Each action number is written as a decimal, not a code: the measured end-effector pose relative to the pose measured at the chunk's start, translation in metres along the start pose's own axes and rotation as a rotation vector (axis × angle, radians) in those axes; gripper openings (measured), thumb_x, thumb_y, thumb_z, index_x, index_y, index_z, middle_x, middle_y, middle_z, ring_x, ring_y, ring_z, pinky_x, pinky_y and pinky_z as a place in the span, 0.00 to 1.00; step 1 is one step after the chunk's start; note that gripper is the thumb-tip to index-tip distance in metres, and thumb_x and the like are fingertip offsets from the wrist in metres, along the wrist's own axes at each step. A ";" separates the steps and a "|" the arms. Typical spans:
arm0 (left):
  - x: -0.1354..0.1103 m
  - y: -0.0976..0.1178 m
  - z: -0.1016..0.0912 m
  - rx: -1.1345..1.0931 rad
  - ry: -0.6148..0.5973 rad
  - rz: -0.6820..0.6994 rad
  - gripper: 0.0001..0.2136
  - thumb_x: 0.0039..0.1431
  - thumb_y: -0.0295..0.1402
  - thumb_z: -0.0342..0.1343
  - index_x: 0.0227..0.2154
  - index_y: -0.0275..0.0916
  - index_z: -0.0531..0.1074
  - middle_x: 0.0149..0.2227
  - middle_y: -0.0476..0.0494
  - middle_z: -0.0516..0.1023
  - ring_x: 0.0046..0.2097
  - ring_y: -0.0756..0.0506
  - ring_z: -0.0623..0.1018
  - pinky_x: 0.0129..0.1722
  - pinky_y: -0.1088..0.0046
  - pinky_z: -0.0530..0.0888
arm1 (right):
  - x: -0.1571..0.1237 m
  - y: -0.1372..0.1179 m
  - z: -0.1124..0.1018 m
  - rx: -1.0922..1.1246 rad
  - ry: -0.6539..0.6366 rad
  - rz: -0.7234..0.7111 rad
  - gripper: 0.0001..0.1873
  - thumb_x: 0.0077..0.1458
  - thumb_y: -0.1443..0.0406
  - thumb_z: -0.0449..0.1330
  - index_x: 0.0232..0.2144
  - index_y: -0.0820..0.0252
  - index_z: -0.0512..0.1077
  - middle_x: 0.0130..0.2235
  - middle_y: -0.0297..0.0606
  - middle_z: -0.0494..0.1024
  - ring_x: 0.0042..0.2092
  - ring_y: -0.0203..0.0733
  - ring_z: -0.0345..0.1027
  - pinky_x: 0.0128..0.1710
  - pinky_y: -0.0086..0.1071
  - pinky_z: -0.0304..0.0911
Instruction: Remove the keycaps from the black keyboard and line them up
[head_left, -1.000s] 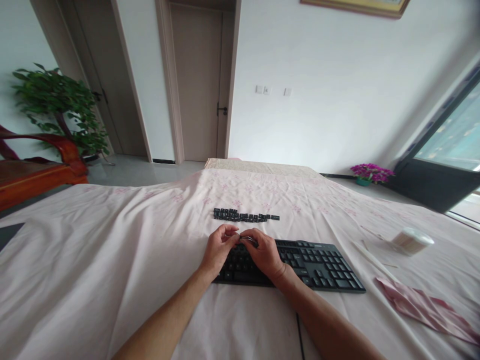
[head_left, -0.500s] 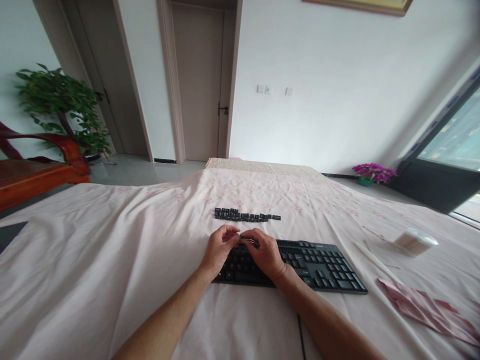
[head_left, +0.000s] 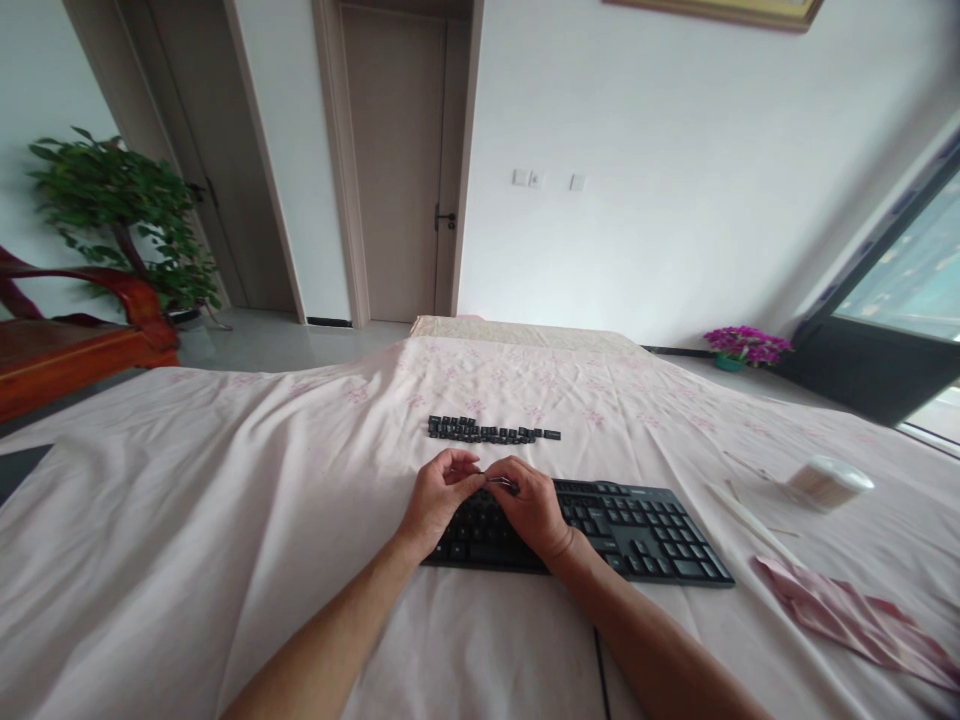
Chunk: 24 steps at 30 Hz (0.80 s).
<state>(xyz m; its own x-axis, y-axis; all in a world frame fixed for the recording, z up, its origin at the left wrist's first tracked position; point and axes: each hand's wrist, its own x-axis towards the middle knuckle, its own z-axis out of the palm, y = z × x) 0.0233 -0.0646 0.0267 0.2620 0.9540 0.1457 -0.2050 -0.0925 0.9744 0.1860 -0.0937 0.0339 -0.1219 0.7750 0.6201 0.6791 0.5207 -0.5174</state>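
Note:
A black keyboard (head_left: 637, 535) lies on the pink cloth with my two hands over its left half. My left hand (head_left: 439, 503) is closed in a pinch above the upper left keys; anything between its fingertips is too small to make out. Right beside it, with fingertips almost touching, my right hand (head_left: 531, 508) is shut on a thin, shiny metal tool that looks like tweezers. Both hands hide many of the keys below. Just beyond the keyboard, loose black keycaps (head_left: 491, 433) lie in uneven rows.
At the right stand a clear round tub of cotton swabs (head_left: 832, 484), a few loose swabs (head_left: 746, 466) and a crumpled pink cloth (head_left: 855, 615). A black cable (head_left: 602, 670) runs towards me. The pale flowered tablecloth (head_left: 300, 470) has folds. A dark flat object (head_left: 19, 470) sits at the left edge.
My left fingertips have shifted slightly right, closer to the right hand. Otherwise the hands, keyboard and keycaps stay about where they were.

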 end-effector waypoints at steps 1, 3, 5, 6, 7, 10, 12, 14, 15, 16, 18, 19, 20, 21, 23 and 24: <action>0.000 0.000 0.000 -0.005 0.000 -0.005 0.19 0.44 0.38 0.66 0.38 0.36 0.71 0.35 0.45 0.76 0.39 0.47 0.77 0.43 0.71 0.72 | 0.000 0.000 0.000 0.004 0.000 0.000 0.02 0.54 0.67 0.59 0.30 0.57 0.72 0.31 0.35 0.75 0.34 0.39 0.70 0.37 0.30 0.66; 0.000 0.001 0.001 -0.012 0.002 -0.010 0.19 0.43 0.37 0.66 0.38 0.36 0.71 0.35 0.44 0.76 0.39 0.47 0.77 0.42 0.71 0.72 | 0.000 0.000 0.001 0.011 -0.004 0.001 0.02 0.54 0.67 0.59 0.30 0.57 0.72 0.31 0.35 0.75 0.34 0.39 0.70 0.38 0.31 0.66; 0.000 0.001 0.001 -0.015 0.007 -0.009 0.19 0.43 0.37 0.66 0.38 0.36 0.71 0.35 0.44 0.76 0.39 0.46 0.77 0.43 0.71 0.72 | 0.000 -0.001 0.000 0.020 0.000 0.000 0.02 0.54 0.68 0.59 0.29 0.57 0.72 0.32 0.36 0.75 0.35 0.39 0.70 0.39 0.31 0.67; 0.000 0.001 0.001 -0.016 0.010 -0.008 0.19 0.43 0.37 0.66 0.38 0.36 0.71 0.35 0.44 0.76 0.39 0.46 0.77 0.43 0.70 0.72 | 0.000 -0.002 0.000 0.024 0.003 -0.004 0.02 0.54 0.68 0.59 0.30 0.57 0.72 0.32 0.36 0.75 0.35 0.39 0.70 0.39 0.31 0.67; 0.001 0.001 0.001 -0.018 0.014 -0.007 0.19 0.43 0.37 0.66 0.38 0.36 0.71 0.35 0.44 0.76 0.39 0.46 0.77 0.43 0.70 0.72 | 0.000 -0.003 -0.001 0.030 0.004 -0.010 0.03 0.54 0.68 0.58 0.30 0.57 0.72 0.33 0.36 0.75 0.35 0.39 0.70 0.39 0.31 0.67; 0.001 -0.001 0.000 -0.022 0.021 0.004 0.18 0.44 0.36 0.66 0.38 0.36 0.70 0.35 0.44 0.76 0.40 0.46 0.77 0.43 0.70 0.72 | 0.000 -0.005 -0.004 0.044 -0.014 -0.028 0.05 0.54 0.69 0.57 0.33 0.57 0.72 0.33 0.37 0.76 0.35 0.40 0.71 0.38 0.31 0.67; 0.001 -0.002 0.000 -0.024 0.025 0.011 0.18 0.45 0.36 0.65 0.38 0.36 0.70 0.35 0.44 0.77 0.40 0.46 0.77 0.44 0.70 0.72 | -0.001 -0.005 -0.005 0.042 -0.023 -0.010 0.06 0.55 0.69 0.55 0.34 0.57 0.72 0.33 0.36 0.76 0.34 0.39 0.71 0.37 0.31 0.67; 0.001 -0.003 0.000 -0.016 0.030 0.020 0.17 0.45 0.35 0.65 0.38 0.36 0.70 0.36 0.44 0.77 0.41 0.46 0.77 0.45 0.70 0.72 | -0.001 -0.003 -0.004 0.034 -0.005 0.027 0.07 0.56 0.69 0.55 0.36 0.56 0.71 0.34 0.36 0.76 0.35 0.39 0.71 0.38 0.31 0.67; 0.000 -0.003 0.001 -0.004 0.031 0.029 0.16 0.45 0.34 0.65 0.38 0.36 0.70 0.36 0.44 0.77 0.41 0.46 0.77 0.45 0.69 0.72 | -0.001 -0.002 -0.004 0.034 0.011 0.044 0.08 0.57 0.68 0.55 0.38 0.56 0.71 0.35 0.36 0.77 0.35 0.39 0.71 0.39 0.31 0.67; 0.000 -0.002 0.002 0.015 0.030 0.042 0.16 0.45 0.33 0.64 0.38 0.37 0.70 0.37 0.44 0.77 0.41 0.46 0.77 0.45 0.69 0.72 | -0.001 -0.001 -0.003 0.037 0.025 0.055 0.09 0.57 0.68 0.55 0.41 0.56 0.71 0.36 0.36 0.77 0.36 0.39 0.71 0.40 0.31 0.67; -0.002 0.000 0.005 0.053 0.028 0.078 0.16 0.46 0.32 0.64 0.39 0.37 0.70 0.36 0.44 0.77 0.39 0.47 0.78 0.45 0.70 0.73 | -0.001 0.000 -0.002 0.045 0.037 0.051 0.12 0.58 0.67 0.55 0.45 0.55 0.70 0.37 0.36 0.77 0.37 0.39 0.71 0.41 0.32 0.67; -0.003 0.001 0.007 0.068 0.028 0.096 0.16 0.46 0.32 0.63 0.39 0.38 0.70 0.36 0.45 0.77 0.39 0.47 0.78 0.44 0.70 0.73 | -0.001 0.000 -0.002 0.048 0.036 0.042 0.13 0.58 0.66 0.55 0.46 0.55 0.70 0.37 0.36 0.77 0.37 0.39 0.71 0.41 0.32 0.67; -0.004 0.001 0.008 0.080 0.029 0.108 0.16 0.46 0.31 0.63 0.40 0.38 0.70 0.36 0.46 0.77 0.38 0.47 0.78 0.43 0.70 0.73 | 0.000 0.000 -0.002 0.050 0.031 0.028 0.12 0.58 0.66 0.55 0.45 0.55 0.71 0.37 0.37 0.77 0.37 0.39 0.71 0.41 0.32 0.67; -0.004 0.002 0.010 0.089 0.033 0.117 0.16 0.46 0.31 0.62 0.40 0.39 0.70 0.35 0.46 0.77 0.37 0.47 0.78 0.43 0.71 0.74 | 0.000 -0.001 -0.002 0.051 0.022 0.012 0.11 0.58 0.66 0.55 0.43 0.55 0.72 0.37 0.37 0.77 0.38 0.40 0.71 0.41 0.32 0.67; -0.006 0.002 0.011 0.108 0.045 0.126 0.17 0.47 0.30 0.62 0.42 0.39 0.69 0.36 0.46 0.76 0.37 0.48 0.78 0.42 0.71 0.74 | 0.001 -0.001 -0.003 0.052 0.006 -0.018 0.08 0.58 0.67 0.56 0.39 0.55 0.74 0.37 0.37 0.76 0.39 0.40 0.71 0.41 0.32 0.67; -0.006 0.001 0.011 0.119 0.053 0.128 0.17 0.47 0.30 0.61 0.43 0.40 0.69 0.37 0.46 0.76 0.37 0.48 0.78 0.42 0.70 0.74 | 0.001 -0.002 -0.003 0.052 0.000 -0.028 0.08 0.58 0.67 0.56 0.37 0.55 0.74 0.37 0.38 0.76 0.39 0.40 0.71 0.41 0.32 0.67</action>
<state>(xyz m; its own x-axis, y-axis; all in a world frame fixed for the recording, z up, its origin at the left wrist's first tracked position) 0.0319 -0.0734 0.0287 0.1901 0.9457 0.2636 -0.1198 -0.2441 0.9623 0.1867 -0.0945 0.0370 -0.1404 0.7597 0.6349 0.6368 0.5603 -0.5296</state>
